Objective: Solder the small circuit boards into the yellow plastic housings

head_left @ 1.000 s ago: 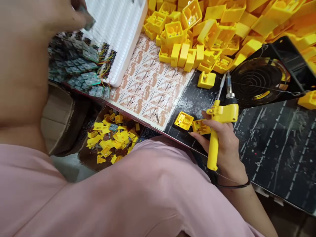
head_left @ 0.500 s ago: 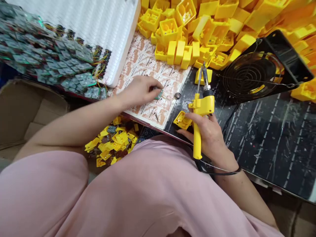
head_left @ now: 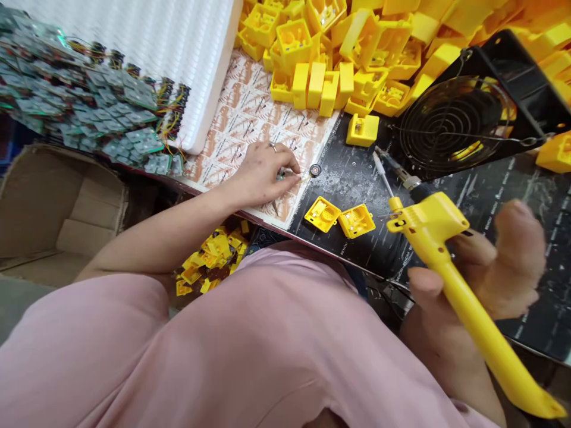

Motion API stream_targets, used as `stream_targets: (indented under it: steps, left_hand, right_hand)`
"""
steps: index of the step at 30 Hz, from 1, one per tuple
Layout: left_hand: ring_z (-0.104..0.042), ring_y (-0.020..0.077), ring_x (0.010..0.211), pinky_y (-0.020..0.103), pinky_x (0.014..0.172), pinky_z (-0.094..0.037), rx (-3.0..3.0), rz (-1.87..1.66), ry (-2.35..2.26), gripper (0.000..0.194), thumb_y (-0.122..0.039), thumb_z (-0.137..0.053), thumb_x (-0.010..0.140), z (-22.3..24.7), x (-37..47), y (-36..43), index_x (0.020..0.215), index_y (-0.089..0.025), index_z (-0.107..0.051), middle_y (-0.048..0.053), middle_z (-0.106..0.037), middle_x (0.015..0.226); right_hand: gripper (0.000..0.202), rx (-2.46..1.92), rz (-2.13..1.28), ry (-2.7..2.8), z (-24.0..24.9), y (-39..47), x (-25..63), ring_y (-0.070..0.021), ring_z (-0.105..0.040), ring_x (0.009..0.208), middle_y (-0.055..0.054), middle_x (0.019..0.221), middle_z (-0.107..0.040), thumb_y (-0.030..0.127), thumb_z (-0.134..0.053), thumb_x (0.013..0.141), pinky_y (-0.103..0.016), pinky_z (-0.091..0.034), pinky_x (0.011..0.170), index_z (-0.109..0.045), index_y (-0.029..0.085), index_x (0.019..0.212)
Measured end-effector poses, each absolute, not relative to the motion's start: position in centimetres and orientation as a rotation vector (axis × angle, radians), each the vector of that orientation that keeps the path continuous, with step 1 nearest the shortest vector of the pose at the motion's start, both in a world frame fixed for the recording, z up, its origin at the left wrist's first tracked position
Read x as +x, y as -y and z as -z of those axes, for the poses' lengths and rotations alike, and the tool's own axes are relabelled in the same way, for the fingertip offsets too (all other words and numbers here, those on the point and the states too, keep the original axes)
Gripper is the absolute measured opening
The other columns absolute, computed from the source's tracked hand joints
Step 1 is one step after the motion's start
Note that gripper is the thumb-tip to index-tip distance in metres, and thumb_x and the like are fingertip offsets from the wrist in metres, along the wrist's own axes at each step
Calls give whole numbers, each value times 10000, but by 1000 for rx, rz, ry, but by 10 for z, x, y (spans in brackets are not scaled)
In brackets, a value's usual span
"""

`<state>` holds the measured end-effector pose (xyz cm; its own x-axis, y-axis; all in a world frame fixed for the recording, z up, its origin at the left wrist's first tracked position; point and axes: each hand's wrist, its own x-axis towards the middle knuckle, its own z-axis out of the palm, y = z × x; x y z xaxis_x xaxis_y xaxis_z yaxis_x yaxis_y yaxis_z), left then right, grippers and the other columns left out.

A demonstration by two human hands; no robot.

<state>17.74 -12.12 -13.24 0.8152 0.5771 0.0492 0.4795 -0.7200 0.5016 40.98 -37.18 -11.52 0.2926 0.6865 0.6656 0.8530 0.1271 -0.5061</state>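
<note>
My right hand [head_left: 495, 279] holds a yellow soldering gun [head_left: 437, 238] with a solder feed tube beside its iron. The gun is tilted, its tip pointing up and left over the black mat, and its handle rests between my thumb and fingers. My left hand [head_left: 267, 172] is closed in a pinch on a small circuit board [head_left: 282, 174], mostly hidden by the fingers. Thin wires run from there to a small round black part [head_left: 314, 170]. Below lie two open yellow housing halves [head_left: 322, 214], side by side, touching neither hand.
A pile of yellow housings [head_left: 294, 44] fills the back. A black fan [head_left: 446, 131] stands at the right. Wired circuit boards [head_left: 111, 113] lie at the left against a white foam tray [head_left: 178, 53]. An open cardboard box [head_left: 57, 208] sits below the table, near more yellow pieces [head_left: 214, 252].
My right hand has moved right and towards me with the soldering gun, leaving the yellow housing halves in plain view. The gun now leans left. My left hand keeps its pinch on the circuit board.
</note>
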Motion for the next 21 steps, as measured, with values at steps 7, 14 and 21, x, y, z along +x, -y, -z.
stream_targets:
  steps: [7, 14, 21]
  left_hand:
    - [-694, 190, 866, 482, 1098, -447, 2379, -363, -608, 236, -361, -585, 914, 126, 177, 129, 906, -211, -767, 6, -786, 872]
    - [-668, 200, 923, 624, 1248, -214, 2369, -282, -614, 184, -332, -622, 895, 119, 185, 147, 835, -250, -775, -15, -798, 861]
    - [-666, 199, 942, 615, 1264, -192, 2305, -202, -666, 207, -376, -607, 862, 117, 188, 152, 836, -248, -768, -14, -812, 903]
  right_hand:
    - [522, -1252, 490, 892, 130, 342, 424, -174, -700, 830, -36, 835, -746, 699, -685, 945, -295, -539, 660, -850, 206, 986]
    - [309, -1366, 236, 843, 127, 361, 408, -106, -656, 649, -10, 786, -776, 510, -722, 976, -238, -463, 536, -857, 232, 956]
    - [474, -1429, 54, 1122, 126, 388, 399, -127, -734, 753, -29, 1112, -807, 292, -881, 827, -223, -605, 636, -763, 295, 1286]
